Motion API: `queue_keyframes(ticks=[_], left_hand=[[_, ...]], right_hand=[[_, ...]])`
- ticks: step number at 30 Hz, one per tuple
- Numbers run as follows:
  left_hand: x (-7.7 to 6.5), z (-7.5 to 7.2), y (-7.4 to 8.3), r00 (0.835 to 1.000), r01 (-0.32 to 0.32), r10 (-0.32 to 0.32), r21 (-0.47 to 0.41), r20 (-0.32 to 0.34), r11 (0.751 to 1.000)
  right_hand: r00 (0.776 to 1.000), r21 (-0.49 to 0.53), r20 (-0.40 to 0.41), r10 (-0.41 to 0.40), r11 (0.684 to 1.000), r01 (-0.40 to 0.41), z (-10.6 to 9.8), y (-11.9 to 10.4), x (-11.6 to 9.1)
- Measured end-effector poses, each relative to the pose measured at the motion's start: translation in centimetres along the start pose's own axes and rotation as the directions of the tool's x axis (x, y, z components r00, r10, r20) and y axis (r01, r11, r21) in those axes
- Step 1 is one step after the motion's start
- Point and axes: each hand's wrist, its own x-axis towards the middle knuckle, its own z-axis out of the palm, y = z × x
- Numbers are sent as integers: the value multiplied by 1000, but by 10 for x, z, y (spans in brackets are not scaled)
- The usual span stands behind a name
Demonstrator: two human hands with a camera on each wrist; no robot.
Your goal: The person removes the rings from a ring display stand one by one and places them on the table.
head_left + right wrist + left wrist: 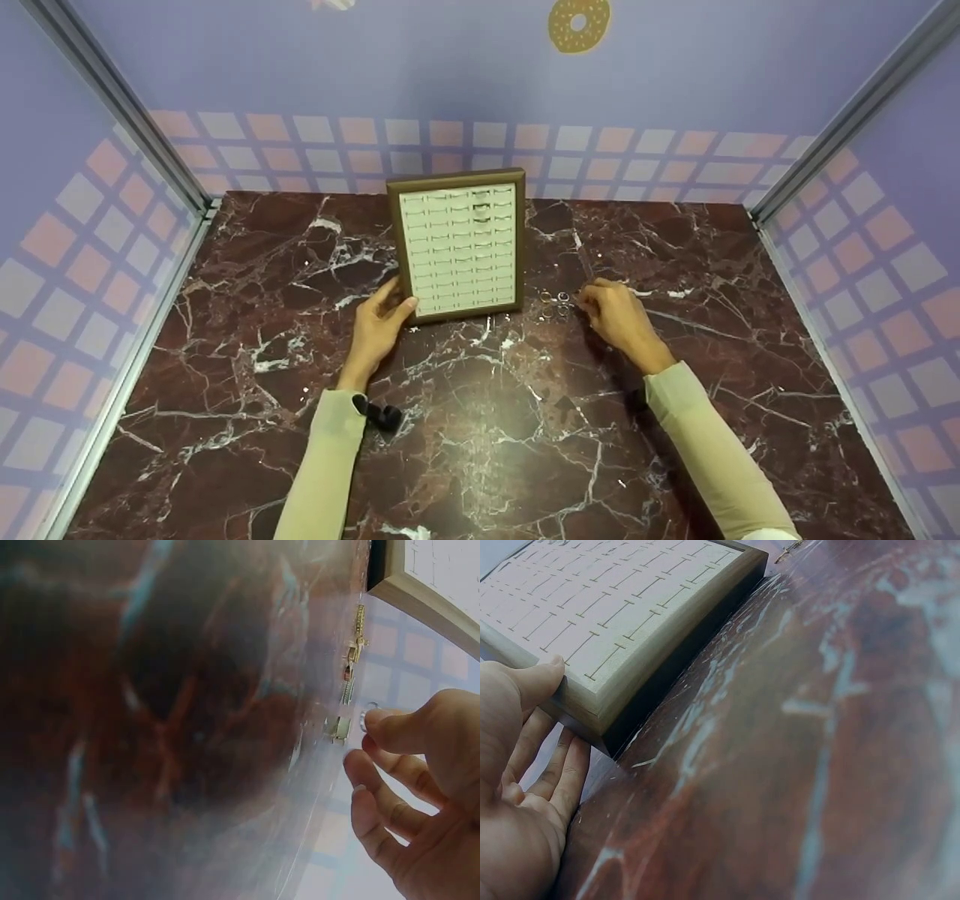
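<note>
A ring display board (pixel 457 247) with a brown frame and rows of slits in a pale pad stands tilted back on the table. My left hand (pixel 379 322) grips its lower left corner, the thumb on the front and the other fingers beside and behind the frame. Silvery rings (pixel 481 208) sit in upper slots of the pad. At the board's right, my right hand (pixel 616 315) pinches a silver ring (pixel 364 720) between thumb and forefinger, close to the table. Several loose gold and silver rings (pixel 555 303) lie between that hand and the board.
The dark red marbled table (pixel 480 435) has white veins. Purple panels with pink and white checks (pixel 446 133) enclose its back and sides, with metal posts (pixel 120 105) at the corners. A black strap with a small device (pixel 381 415) sits on the left wrist.
</note>
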Motion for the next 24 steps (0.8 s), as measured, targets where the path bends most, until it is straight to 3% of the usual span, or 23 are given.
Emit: queue_keyframes(ticks=[11, 24], left_hand=[[0, 0, 1, 1000, 11, -11, 5, -1, 1000], [-1, 0, 1, 1000, 4, -4, 16, -8, 1000]], right_hand=[[998, 24, 47, 46, 999, -47, 3, 2, -4], [995, 16, 91, 43, 999, -45, 2, 4, -4]])
